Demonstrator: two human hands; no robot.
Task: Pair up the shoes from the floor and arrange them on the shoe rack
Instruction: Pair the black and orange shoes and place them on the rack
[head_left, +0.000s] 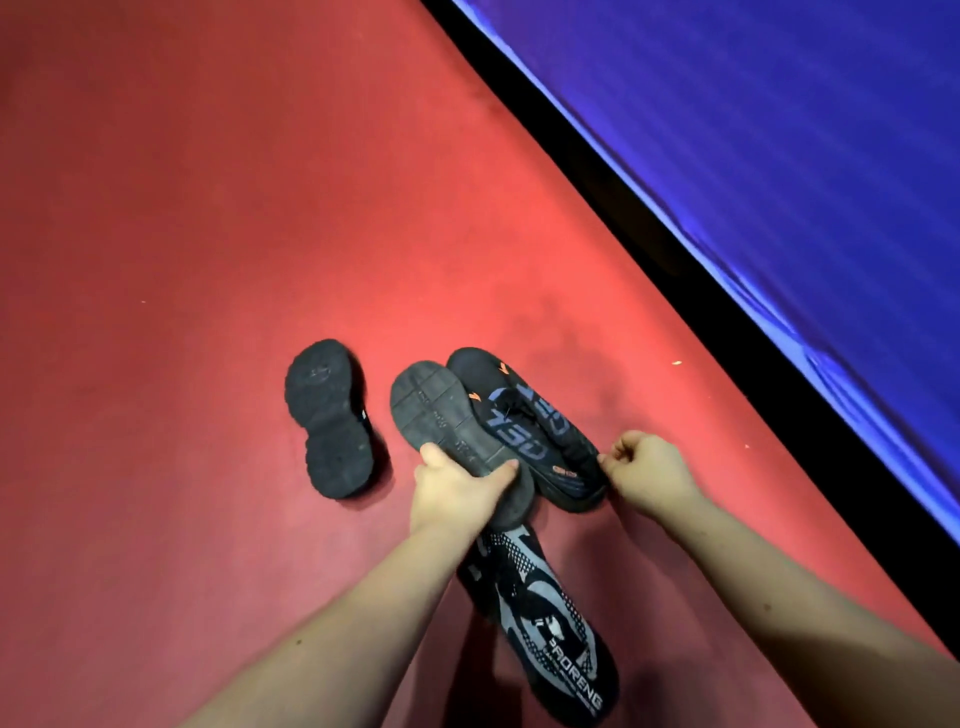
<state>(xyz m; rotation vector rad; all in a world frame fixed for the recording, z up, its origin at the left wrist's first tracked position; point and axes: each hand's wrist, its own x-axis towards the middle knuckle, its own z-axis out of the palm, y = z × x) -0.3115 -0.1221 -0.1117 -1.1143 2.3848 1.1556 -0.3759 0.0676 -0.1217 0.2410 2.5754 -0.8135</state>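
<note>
Altogether four shoes: my left hand (457, 488) curls round an upturned shoe (447, 415), my right hand (649, 470) pinches the blue-lettered shoe (524, 431); chunky shoe (330, 415) left, grey-patterned shoe (545, 613) near.

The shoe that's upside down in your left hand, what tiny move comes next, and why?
Probably flip the sole-up shoe over beside the blue-lettered shoe that the right hand pinches. The left hand grips it with its top hidden, so a match cannot be judged yet.
</note>
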